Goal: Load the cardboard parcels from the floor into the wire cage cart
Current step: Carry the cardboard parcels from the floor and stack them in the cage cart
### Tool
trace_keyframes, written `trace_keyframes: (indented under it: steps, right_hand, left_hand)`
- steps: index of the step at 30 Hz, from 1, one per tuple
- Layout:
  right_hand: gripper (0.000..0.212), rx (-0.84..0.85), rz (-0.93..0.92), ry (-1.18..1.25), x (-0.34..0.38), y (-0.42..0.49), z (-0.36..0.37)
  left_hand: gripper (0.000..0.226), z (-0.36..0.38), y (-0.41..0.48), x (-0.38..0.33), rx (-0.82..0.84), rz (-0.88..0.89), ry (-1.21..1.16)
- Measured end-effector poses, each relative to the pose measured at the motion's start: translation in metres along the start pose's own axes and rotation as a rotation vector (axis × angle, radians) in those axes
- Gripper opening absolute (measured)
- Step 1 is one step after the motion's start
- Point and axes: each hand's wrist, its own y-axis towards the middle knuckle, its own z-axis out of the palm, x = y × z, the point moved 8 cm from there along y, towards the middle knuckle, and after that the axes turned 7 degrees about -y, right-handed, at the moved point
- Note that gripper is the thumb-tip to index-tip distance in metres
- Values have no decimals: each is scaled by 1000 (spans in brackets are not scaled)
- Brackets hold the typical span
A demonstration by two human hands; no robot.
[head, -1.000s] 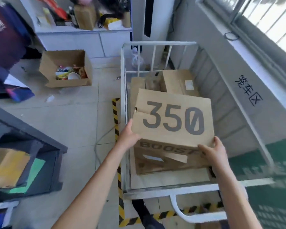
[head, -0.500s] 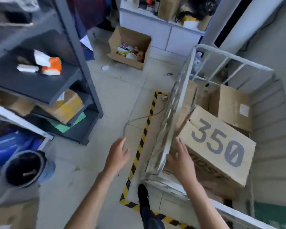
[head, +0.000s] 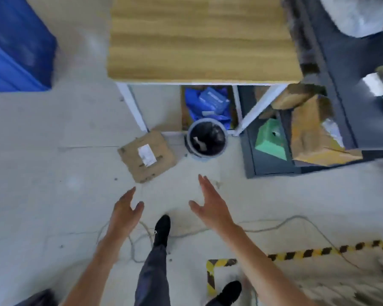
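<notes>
A flat brown cardboard parcel (head: pixel 146 156) with a white label lies on the floor by the leg of a table. My left hand (head: pixel 126 212) is open and empty, just below and left of the parcel, not touching it. My right hand (head: pixel 210 205) is open and empty too, below and right of the parcel. The two palms face each other with floor between them. The wire cage cart is out of view.
A wooden-topped table (head: pixel 199 38) stands ahead, with a black bin (head: pixel 207 140) beside the parcel. A dark metal shelf (head: pixel 318 129) holding boxes is at the right. A blue crate (head: pixel 16 45) sits far left. A cable (head: pixel 274 228) and yellow-black floor tape (head: pixel 318 252) run near my feet.
I have let go of the "350" box in the cart and turned away from it. The view now faces the table and a parcel on the floor, both hands empty.
</notes>
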Motion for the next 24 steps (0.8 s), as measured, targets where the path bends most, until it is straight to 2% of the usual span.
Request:
trace_keyframes:
  steps: [5,10,15,20,22,24]
  right_hand:
    - [82,162,-40,-76,49,135,98]
    - [83,294,40,-120,14,260,184]
    - [88,287,90,-301,-55,379,234]
    - [82,167,41,-186,-77,479,256]
    - [97,110,-1,-164,-81,516,265]
    - [114,66,46,-129,-92,543,272]
  left_hand:
    - [60,-25,76,119,-63,-129,44]
    - [64,17,185,202,32,-156,197]
    - [66,65,303,248,57,-136,293]
    - [82,111,403,281,55,-162,211]
    - [101,122,431,295,41,-186,201]
    - [118,129,454,307,28,-202,172]
